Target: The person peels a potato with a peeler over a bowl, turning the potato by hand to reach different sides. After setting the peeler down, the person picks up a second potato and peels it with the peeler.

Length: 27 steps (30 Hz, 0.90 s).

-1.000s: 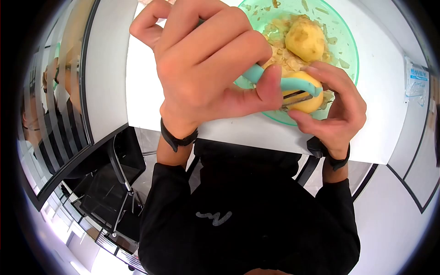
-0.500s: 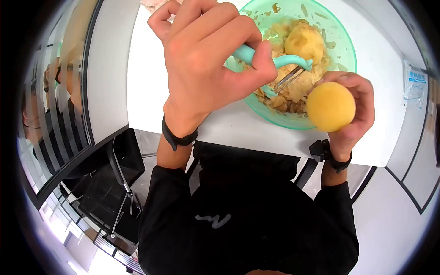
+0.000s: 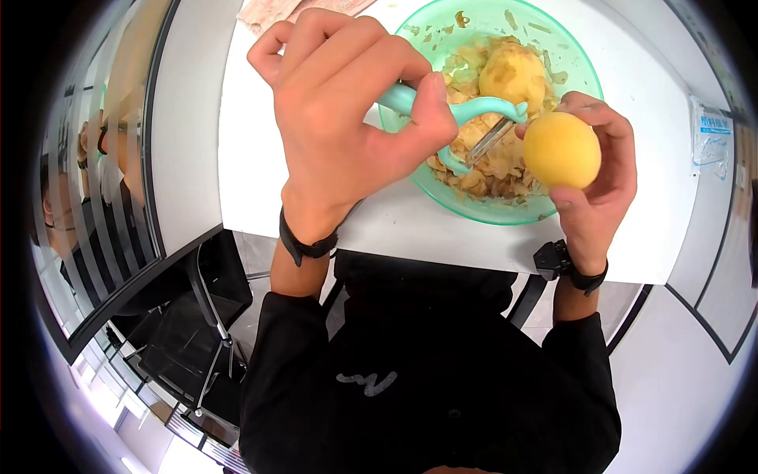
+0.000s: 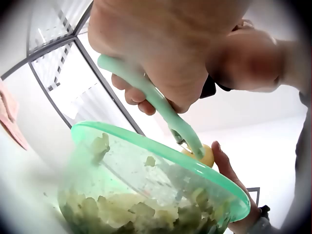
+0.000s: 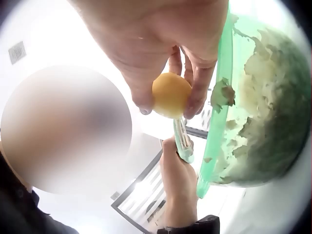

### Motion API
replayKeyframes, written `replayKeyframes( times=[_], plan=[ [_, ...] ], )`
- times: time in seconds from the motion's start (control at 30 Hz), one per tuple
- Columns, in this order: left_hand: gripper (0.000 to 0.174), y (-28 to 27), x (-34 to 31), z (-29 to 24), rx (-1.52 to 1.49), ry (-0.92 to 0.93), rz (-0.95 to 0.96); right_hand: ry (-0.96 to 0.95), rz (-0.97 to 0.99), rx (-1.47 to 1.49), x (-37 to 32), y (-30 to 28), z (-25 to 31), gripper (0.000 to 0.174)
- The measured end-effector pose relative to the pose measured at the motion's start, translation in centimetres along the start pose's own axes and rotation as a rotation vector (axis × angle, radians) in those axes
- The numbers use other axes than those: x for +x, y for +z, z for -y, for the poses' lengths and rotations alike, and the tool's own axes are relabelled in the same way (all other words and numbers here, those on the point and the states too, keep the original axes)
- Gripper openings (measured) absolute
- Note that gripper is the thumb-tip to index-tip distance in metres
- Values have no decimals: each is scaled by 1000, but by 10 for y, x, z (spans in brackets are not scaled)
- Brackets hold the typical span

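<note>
My left hand (image 3: 339, 118) grips the handle of a mint-green Y-shaped peeler (image 3: 489, 107), its metal blade over the bowl. In my right hand (image 3: 604, 170), between thumb and fingers, is a smooth yellow peeled potato (image 3: 562, 150). The peeler head stands just left of this potato, with a small gap showing in the head view. Below both hands is a clear green bowl (image 3: 466, 212), holding a heap of peelings (image 3: 493, 162) and another potato (image 3: 512, 75) with brownish patches. The right wrist view shows the held potato (image 5: 171, 95) beside the bowl's rim.
The bowl stands on a white table (image 3: 379, 225). A pinkish cloth (image 3: 272, 12) lies at the back left, and a clear plastic packet with blue print (image 3: 711, 134) is at the right. A black chair (image 3: 193, 332) stands to the left, beside a glass partition (image 3: 99, 158).
A second ago the peeler blade lay against the held potato; now they are apart. The right hand has moved the potato to the right and turned it. Both hands keep their hold.
</note>
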<state>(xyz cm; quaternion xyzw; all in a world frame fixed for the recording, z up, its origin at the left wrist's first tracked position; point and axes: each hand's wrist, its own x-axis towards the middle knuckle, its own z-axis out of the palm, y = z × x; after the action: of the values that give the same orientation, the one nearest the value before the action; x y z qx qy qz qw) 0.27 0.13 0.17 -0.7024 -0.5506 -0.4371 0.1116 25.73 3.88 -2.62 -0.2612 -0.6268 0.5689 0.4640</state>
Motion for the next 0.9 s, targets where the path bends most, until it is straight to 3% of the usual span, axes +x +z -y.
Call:
replayKeyframes(
  times=[0.13,0.2,0.3,0.37,0.4,0.47,0.57,0.9],
  plan=[
    [6,-4,-1,1,-17,26,-10,-94,52,-168,3,5,2,71],
    [7,-7,1,6,-44,124,-17,-96,55,-212,4,9,5,67],
    [10,3,-7,-4,-105,53,-128,-119,97,-251,4,7,4,68],
    [11,-2,-6,-13,13,82,-34,-94,75,-247,4,11,7,68],
    [11,-15,10,-21,153,171,114,-80,73,-247,3,12,8,69],
    [12,-16,13,-19,183,245,143,-72,77,-255,3,12,9,69],
    [12,2,-1,-4,-39,205,-93,-82,98,-276,4,11,9,69],
    [9,-12,12,-7,74,275,89,-87,172,-273,5,6,12,71]
  ],
)
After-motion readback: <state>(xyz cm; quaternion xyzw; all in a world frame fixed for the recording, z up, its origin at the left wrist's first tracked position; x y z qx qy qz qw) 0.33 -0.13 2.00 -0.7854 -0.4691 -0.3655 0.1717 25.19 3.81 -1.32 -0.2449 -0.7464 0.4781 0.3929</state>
